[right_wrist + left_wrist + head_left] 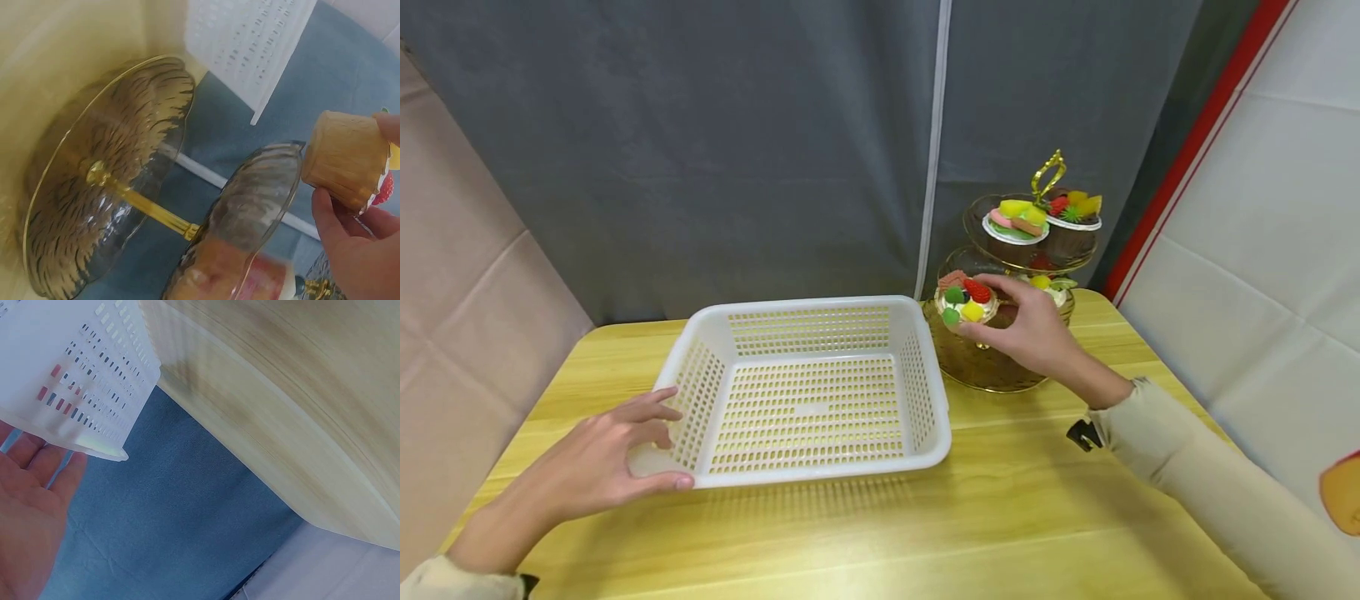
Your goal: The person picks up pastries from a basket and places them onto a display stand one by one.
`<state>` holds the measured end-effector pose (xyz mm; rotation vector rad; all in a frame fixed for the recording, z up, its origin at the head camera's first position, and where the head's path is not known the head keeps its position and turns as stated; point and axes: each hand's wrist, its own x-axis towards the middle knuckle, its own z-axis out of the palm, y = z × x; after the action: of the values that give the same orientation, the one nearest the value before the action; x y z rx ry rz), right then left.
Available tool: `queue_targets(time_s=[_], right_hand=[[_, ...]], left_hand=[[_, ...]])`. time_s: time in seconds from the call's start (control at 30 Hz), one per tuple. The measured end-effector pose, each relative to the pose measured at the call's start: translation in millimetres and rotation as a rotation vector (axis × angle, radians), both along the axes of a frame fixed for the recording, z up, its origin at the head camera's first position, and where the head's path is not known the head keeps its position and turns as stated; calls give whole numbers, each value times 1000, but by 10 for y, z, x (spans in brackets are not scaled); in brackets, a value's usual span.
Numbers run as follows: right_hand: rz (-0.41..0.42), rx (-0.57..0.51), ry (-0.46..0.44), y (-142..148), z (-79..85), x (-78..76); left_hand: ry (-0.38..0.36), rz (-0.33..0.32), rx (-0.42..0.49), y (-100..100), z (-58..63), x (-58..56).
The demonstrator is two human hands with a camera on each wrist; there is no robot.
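My right hand (1022, 327) pinches a toy cupcake (347, 159) by its sides, between thumb and fingers. It has a tan paper cup and white cream topped with a strawberry, green balls and a yellow piece. The cupcake is held at the left edge of a tiered stand (106, 219) of amber, gold-rimmed plates. At the far left, my left hand (598, 454) holds a white plastic basket (812, 473) at its near left corner. The fingers curl over the side rim, and the thumb lies along the front rim.
Two more cupcakes (1015, 227) sit on the stand's top plate, under a gold handle (1048, 175). Behind the right hand, another cupcake (1052, 286) shows on the middle plate. Everything stands on a wooden table (880, 542), with a grey curtain (737, 150) behind.
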<state>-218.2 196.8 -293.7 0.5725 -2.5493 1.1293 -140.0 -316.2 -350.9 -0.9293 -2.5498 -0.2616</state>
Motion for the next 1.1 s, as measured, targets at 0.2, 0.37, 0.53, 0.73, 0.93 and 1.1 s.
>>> queue_targets(time_s=[0.2, 0.37, 0.53, 0.73, 0.93, 1.1], right_hand=[[-53, 17, 79, 65, -33, -3], [-89, 36, 160, 76, -51, -23], [-146, 80, 192, 62, -73, -41], [-164, 122, 163, 16, -96, -49], [-148, 155, 156, -9, -128, -80], [-146, 198, 175, -6, -147, -82]], left_hand=[[3, 0, -1, -2, 1, 4], [0, 9, -4, -10, -2, 9], [-6, 10, -3, -14, -5, 9], [-25, 14, 1, -8, -2, 15], [-23, 13, -2, -6, -3, 12], [-17, 9, -5, -5, -2, 5]])
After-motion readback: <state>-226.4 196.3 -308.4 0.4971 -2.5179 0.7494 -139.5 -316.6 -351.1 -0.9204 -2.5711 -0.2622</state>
